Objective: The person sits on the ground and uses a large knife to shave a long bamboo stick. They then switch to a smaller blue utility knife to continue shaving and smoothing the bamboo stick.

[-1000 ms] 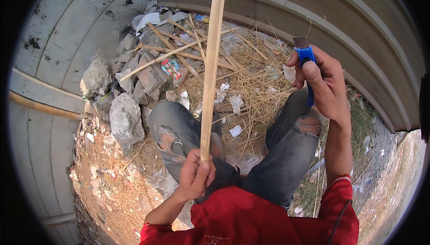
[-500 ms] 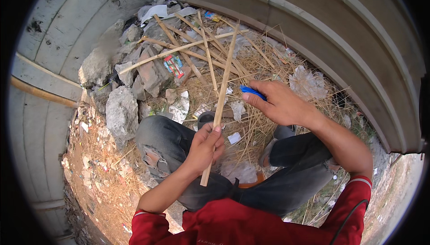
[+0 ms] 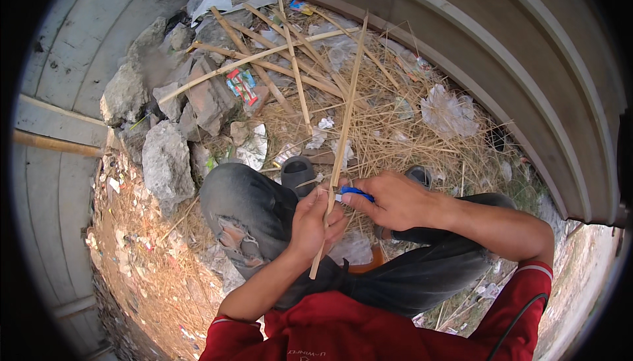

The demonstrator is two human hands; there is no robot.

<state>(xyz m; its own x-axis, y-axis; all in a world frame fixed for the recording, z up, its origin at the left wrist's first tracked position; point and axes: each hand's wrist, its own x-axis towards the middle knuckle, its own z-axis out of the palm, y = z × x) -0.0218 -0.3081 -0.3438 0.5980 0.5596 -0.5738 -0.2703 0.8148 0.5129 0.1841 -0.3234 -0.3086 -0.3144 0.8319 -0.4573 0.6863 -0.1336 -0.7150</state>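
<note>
My left hand is closed round the lower part of a long pale bamboo strip, which points up and away from me. Its short lower end sticks out below my fist, over my legs. In my right hand is a utility knife with a blue handle. The knife's blade touches the strip just above the left fingers, and both hands are close together. Beyond them, several more bamboo strips lie crossed over each other on straw and rubble.
Rough rocks are heaped at the left, by a pale panel wall. A ribbed metal sheet curves along the far right. Dry straw, a crumpled clear plastic bag and paper scraps litter the ground. My bent knees flank the hands.
My right hand has moved left and down, bringing the knife from beside the strip onto it. The strip's lower part is now turned at an angle to its upper part. The view has shifted slightly.
</note>
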